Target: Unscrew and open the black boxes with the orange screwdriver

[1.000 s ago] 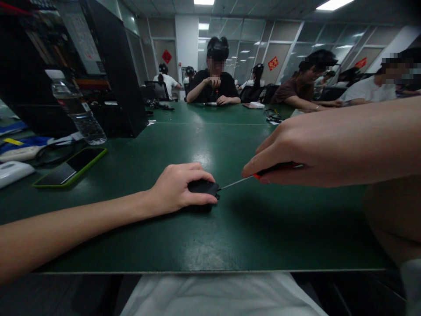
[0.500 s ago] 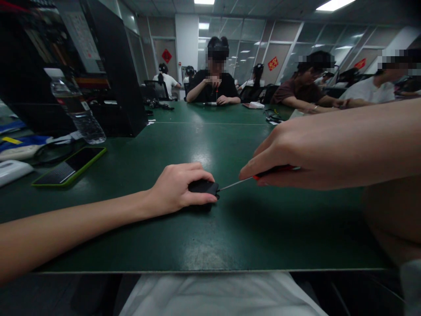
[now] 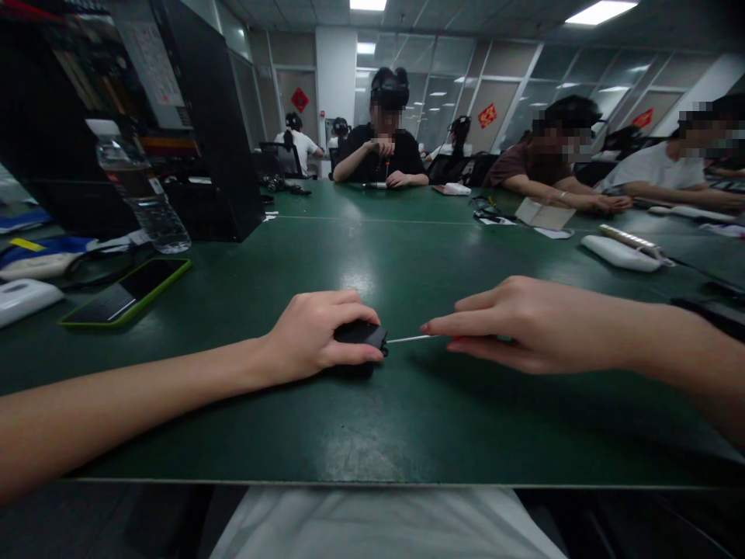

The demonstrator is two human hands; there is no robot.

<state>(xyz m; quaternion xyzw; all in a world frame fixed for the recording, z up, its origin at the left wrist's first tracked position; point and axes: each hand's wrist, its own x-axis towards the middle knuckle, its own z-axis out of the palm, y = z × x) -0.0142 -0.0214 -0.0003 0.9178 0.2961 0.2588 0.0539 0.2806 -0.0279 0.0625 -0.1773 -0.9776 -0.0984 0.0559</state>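
Screwdriver [image 3: 409,338] sits gripped in the right hand [image 3: 518,326], shaft pointing beyond its fingers toward the black device [image 3: 359,334]; the left hand [image 3: 323,330] clasps that device between thumb and fingers; tip seems set at its end; what is loosened or left cannot be told.

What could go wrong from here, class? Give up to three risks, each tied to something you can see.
1. The thin-shafted tool in the right hand points at the end of the black device, close to the left hand's thumb; a slip might jab it.
2. Only the left hand grips the device, so an off-centre push could twist it.
3. The bottle stands near the phone; if knocked, it might fall on it.
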